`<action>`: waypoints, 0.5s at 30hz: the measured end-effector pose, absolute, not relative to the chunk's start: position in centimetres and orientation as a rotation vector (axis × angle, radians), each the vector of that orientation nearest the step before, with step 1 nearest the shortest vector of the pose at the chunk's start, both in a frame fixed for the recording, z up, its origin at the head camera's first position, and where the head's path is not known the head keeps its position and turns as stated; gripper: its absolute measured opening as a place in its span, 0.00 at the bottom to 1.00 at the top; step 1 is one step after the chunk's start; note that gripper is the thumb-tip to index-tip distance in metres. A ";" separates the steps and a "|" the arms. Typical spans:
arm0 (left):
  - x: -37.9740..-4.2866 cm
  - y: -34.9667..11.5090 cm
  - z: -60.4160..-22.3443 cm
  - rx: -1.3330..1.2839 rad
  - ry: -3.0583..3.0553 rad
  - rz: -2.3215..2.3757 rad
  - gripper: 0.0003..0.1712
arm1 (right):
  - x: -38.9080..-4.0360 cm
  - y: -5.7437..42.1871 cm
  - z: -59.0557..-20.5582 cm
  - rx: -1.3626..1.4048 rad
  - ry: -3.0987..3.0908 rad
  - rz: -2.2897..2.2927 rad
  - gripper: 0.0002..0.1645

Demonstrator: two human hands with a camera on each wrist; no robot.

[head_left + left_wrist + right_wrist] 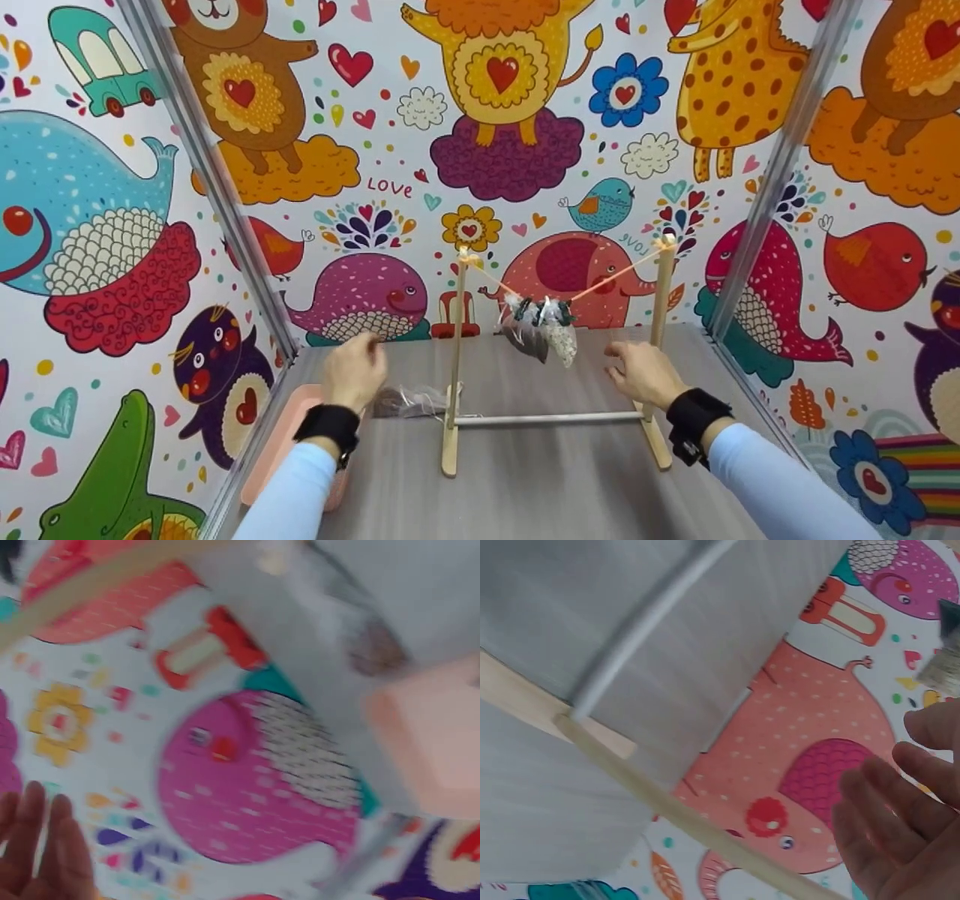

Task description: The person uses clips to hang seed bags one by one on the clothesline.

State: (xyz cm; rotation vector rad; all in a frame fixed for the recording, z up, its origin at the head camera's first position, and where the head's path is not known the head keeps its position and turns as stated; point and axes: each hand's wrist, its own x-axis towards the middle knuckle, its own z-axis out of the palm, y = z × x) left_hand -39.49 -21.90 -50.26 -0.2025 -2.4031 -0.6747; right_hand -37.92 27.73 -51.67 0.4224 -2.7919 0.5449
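A cluster of feathers (541, 330) hangs from an orange cord (609, 274) that is tied between the tops of two wooden posts. My left hand (355, 371) is in the air left of the left post (457, 330), and its loosely bent fingers (56, 847) hold nothing. On the other side, my right hand (646, 369) hovers between the feathers and the right post (663, 300). Its fingers (877, 802) are spread and loosely bent, touching nothing that I can see. A white rod (547, 418) joins the posts low down, near their flat wooden feet.
A pink tray (283, 442) lies on the grey table (540, 495) at the left, partly behind my left forearm. Between it and the left post is a clear plastic bag (411, 401) with something dark inside. Printed walls with metal corner bars (217, 195) enclose the table.
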 end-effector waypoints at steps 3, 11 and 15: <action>-39.3 -25.4 -52.9 -0.021 -2.600 -0.617 0.20 | -37.5 28.6 -53.3 0.400 -2.856 0.509 0.34; -36.7 -31.9 -60.0 0.197 -2.956 -0.504 0.36 | -35.3 29.9 -57.3 0.426 -2.940 0.543 0.68; -35.7 -31.9 -61.8 0.318 -3.097 -0.523 0.39 | -34.3 30.6 -58.4 0.429 -2.958 0.571 0.72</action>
